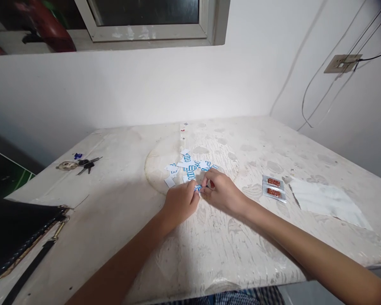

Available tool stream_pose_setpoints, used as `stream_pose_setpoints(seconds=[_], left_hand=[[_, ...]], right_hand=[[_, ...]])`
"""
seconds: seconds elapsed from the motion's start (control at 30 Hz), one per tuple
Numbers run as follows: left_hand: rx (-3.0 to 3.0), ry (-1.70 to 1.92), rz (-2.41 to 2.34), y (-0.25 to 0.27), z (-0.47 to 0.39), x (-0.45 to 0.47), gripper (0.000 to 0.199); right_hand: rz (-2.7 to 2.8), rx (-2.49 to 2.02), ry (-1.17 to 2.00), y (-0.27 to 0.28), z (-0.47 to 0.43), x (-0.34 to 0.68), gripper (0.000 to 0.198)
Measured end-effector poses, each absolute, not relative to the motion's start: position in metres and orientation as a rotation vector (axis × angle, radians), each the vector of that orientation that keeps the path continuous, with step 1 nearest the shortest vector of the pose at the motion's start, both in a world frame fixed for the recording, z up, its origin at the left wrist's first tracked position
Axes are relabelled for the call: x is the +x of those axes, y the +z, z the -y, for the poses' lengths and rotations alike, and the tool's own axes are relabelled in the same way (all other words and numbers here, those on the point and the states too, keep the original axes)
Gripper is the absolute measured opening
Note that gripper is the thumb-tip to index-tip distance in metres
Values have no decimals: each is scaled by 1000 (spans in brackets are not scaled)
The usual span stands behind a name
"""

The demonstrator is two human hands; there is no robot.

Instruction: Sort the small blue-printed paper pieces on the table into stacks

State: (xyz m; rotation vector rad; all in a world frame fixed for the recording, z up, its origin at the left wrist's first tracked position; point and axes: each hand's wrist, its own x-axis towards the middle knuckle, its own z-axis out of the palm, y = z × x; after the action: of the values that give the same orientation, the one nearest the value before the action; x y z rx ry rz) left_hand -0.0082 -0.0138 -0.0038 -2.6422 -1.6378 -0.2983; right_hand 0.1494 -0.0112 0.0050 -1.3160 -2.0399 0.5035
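Fingertips of both hands meet at a small blue-and-white piece (pixel 198 188), which looks like printed paper or card. My left hand (pixel 180 201) is closed, with thumb and forefinger pinching the piece's left side. From the right, my right hand (pixel 221 191) pinches the same piece, its other fingers curled. Much of the piece is hidden by the fingers. Just beyond my hands lies a loose heap of white scraps with blue print (pixel 190 164), several of them overlapping. One plain-looking white scrap (pixel 169 182) rests at the heap's near left.
A patterned table cover (pixel 165 262) spreads under everything. Keys (pixel 88 163) lie at the left, above a black bag (pixel 22 237) with a strap. To the right are a blister pack (pixel 274 189) with reddish-brown contents and a white cloth (pixel 328 201). Cables hang from a wall socket (pixel 341 63).
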Motion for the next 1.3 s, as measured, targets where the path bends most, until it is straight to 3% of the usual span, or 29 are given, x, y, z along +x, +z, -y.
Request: stream_pose_setpoints(seconds=[0.23, 0.47, 0.63, 0.8, 1.3], left_hand=[[-2655, -322, 1629, -3, 14, -8, 21], [-2695, -334, 1642, -3, 13, -8, 24], [-2701, -343, 1638, -5, 12, -9, 24], [-2687, -289, 1662, -3, 12, -8, 25], [-2688, -264, 1633, -3, 11, -8, 25]], right_hand=[[2033, -1263, 702, 3, 10, 149, 28], [2039, -1289, 789, 15, 0, 168, 31], [1936, -1522, 448, 13, -30, 194, 24], [2121, -1397, 202, -10, -52, 184, 30], [2337, -1223, 42, -14, -56, 176, 33]])
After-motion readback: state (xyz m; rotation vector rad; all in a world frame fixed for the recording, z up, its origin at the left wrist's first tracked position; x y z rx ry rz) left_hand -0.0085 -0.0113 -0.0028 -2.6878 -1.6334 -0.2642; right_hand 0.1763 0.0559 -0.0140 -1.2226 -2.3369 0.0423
